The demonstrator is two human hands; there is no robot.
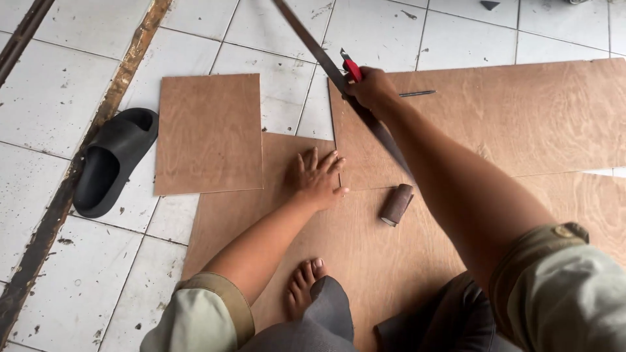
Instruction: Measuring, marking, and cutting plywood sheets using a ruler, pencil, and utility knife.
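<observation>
While the left hand (318, 177) lies flat with fingers spread, its grip released, on the lower plywood sheet (365, 261), the right hand (370, 88) keeps a clenched grip on a red-handled cutter (351, 67) beside a long metal straightedge (339, 81) at the upper plywood sheet's (508, 117) left edge. A brown roll (396, 205) lies near the left hand. A smaller plywood piece (210, 133), a black sandal (112, 160) and a bare foot (303, 287) lie around on the tiled floor (59, 91).
</observation>
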